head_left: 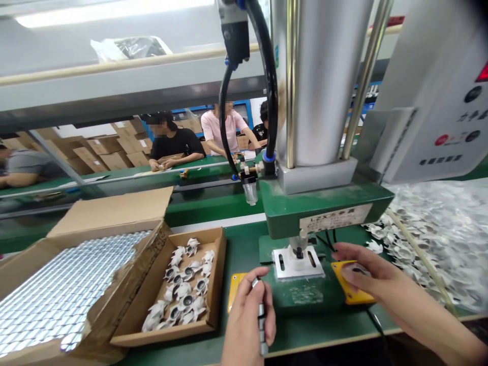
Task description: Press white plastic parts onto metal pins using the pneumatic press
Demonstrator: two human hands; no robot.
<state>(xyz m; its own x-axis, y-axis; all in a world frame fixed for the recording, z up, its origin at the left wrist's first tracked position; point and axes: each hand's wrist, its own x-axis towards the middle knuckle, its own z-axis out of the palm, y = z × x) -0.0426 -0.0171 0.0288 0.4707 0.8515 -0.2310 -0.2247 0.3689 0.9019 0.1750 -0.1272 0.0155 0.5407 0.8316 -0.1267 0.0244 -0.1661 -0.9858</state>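
My left hand [247, 317] is closed round a small metal rod [261, 315], held upright in front of the left yellow button box [233, 290]. My right hand [364, 272] lies flat, fingers stretched, on the right yellow button box [348, 290]. Between them stands a green press [324, 203] with a white fixture plate [297, 263]; a white part [298, 254] sits under the ram. A shallow cardboard tray [213, 310] to the left holds several white impeller parts [183, 292].
A large open carton [114, 208] of shiny metal pieces [64, 290] sits at the far left. A clear bag of white impellers [430, 239] lies at the right. A grey control box [446, 101] stands behind it. Other people sit at a green bench [114, 175] beyond.
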